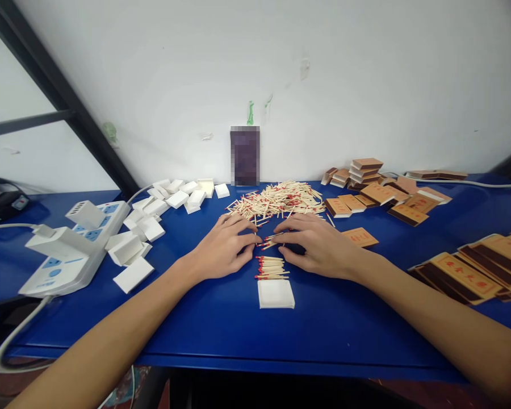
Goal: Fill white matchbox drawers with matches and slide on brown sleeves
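Note:
In the head view, my left hand [229, 247] rests on the blue table with its fingers curved and apart, fingertips beside the red heads of a few loose matches [267, 244]. Facing it, my right hand [310, 245] has its fingers spread and its fingertips at the other ends of those matches. Nearer to me lies a small row of matches [272, 267], side by side with their heads to the left. Just below the row sits a white inner matchbox tray [276, 294]. Behind both hands spreads a large heap of matches [281, 199].
White trays [153, 207] lie scattered on the left, beside a power strip [76, 250] with plugged-in adapters and cables. Orange matchboxes [378, 193] pile up at the back right. Flat matchbox sleeves [464, 275] overlap at the right. A dark pixelated rectangle [244, 156] stands against the wall.

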A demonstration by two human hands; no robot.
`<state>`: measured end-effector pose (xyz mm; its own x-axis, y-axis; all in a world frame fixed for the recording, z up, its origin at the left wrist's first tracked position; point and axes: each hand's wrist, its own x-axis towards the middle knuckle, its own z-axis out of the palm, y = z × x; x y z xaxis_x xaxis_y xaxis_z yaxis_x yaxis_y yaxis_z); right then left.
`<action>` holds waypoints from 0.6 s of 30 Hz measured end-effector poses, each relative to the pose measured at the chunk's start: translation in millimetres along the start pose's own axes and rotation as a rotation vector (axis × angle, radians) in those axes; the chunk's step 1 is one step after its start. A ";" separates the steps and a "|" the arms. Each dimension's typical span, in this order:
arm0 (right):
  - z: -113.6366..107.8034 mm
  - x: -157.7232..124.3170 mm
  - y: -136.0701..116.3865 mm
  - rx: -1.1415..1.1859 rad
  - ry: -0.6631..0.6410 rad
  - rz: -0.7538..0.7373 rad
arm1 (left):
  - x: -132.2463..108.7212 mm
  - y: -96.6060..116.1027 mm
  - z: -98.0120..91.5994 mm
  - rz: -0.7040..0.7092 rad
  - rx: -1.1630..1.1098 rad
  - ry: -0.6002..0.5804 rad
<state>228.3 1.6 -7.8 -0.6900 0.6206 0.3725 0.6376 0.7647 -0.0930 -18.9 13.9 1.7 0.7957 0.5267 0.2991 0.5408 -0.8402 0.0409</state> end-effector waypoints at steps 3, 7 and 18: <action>0.4 0.2 -0.7 0.002 -0.003 0.004 | 0.4 0.8 -0.7 -0.005 -0.002 -0.011; 1.8 0.1 -0.3 -0.001 0.006 0.010 | 0.5 1.2 -1.3 -0.008 -0.004 -0.020; 1.9 0.4 -0.4 -0.013 -0.009 0.032 | 0.3 1.2 -0.6 0.008 0.008 -0.032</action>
<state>227.1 1.9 -9.3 -0.6723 0.6459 0.3616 0.6634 0.7425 -0.0929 -18.2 13.0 2.4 0.8080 0.5242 0.2690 0.5367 -0.8432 0.0310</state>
